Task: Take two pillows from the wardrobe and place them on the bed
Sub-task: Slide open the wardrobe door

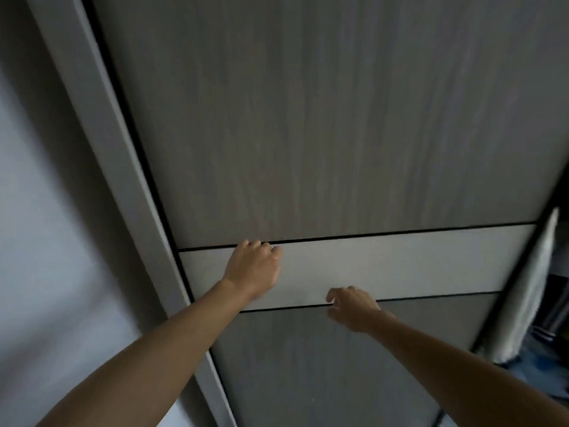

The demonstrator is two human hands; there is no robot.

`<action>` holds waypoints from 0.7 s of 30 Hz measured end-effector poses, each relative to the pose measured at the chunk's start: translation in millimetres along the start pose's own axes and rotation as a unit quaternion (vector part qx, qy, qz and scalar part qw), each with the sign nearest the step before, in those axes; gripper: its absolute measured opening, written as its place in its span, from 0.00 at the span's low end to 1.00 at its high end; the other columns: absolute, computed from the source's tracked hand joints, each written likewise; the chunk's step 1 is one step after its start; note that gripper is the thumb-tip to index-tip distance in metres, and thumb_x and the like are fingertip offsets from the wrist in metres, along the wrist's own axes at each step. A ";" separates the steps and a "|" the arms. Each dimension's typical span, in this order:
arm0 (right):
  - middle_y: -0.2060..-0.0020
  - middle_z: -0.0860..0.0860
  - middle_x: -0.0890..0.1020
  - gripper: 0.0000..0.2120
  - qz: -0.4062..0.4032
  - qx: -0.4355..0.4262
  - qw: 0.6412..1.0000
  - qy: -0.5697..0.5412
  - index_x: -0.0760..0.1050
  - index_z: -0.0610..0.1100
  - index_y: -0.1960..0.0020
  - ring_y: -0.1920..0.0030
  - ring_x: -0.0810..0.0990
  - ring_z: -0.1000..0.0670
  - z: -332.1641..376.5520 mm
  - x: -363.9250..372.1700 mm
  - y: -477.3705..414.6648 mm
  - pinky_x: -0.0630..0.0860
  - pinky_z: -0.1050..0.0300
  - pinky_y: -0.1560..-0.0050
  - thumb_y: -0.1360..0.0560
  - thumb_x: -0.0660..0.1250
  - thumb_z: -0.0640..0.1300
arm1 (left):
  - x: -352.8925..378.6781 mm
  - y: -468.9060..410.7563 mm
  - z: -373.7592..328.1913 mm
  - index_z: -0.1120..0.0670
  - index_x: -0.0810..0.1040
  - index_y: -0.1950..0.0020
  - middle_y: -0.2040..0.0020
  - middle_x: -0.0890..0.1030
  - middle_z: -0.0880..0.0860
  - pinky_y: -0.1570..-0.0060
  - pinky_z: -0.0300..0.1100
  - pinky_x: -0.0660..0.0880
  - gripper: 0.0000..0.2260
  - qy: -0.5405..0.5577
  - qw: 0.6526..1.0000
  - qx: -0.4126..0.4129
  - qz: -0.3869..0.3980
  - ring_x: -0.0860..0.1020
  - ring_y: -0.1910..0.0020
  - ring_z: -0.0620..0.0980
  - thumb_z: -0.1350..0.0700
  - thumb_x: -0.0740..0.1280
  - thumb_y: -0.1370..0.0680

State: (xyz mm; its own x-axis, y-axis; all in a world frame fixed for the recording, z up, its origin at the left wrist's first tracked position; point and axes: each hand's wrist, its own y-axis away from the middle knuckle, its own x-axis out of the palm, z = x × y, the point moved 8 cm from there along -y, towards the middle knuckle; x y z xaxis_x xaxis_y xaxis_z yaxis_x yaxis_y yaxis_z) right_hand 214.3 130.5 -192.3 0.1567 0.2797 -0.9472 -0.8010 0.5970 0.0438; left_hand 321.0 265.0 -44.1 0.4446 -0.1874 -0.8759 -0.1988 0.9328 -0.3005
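Note:
A grey wood-grain wardrobe door (323, 124) fills most of the view, with a pale horizontal band (415, 263) across it. My left hand (254, 268) rests against the band near its upper groove, fingers curled at the groove. My right hand (352, 308) touches the lower groove of the band with its fingertips. Neither hand holds anything. No pillow and no bed can be seen. At the right edge the door stands partly slid aside, showing a dark gap into the wardrobe (554, 291).
A pale frame post (101, 155) runs along the door's left side, with a white wall (34, 241) beyond it. In the gap on the right, a whitish strip (529, 291) and blurred bluish things (535, 365) show.

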 end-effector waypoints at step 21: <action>0.50 0.47 0.82 0.13 -0.033 0.386 0.922 -0.004 0.77 0.53 0.48 0.50 0.81 0.42 -578.6 -109.5 373.5 0.70 0.57 0.59 0.29 0.65 0.56 | -19.0 -168.2 -616.5 0.54 0.76 0.49 0.50 0.83 0.57 0.55 0.49 0.76 0.11 0.167 0.957 0.227 0.062 0.81 0.50 0.60 0.51 0.58 0.24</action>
State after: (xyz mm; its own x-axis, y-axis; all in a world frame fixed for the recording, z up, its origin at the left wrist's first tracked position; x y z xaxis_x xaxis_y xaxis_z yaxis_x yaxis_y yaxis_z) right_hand -436.3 -112.2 -256.0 0.1971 0.2274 -0.9537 -0.1396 0.9693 0.2022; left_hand -192.4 -78.1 -209.6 0.1222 -0.0848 -0.9889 0.2021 0.9776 -0.0589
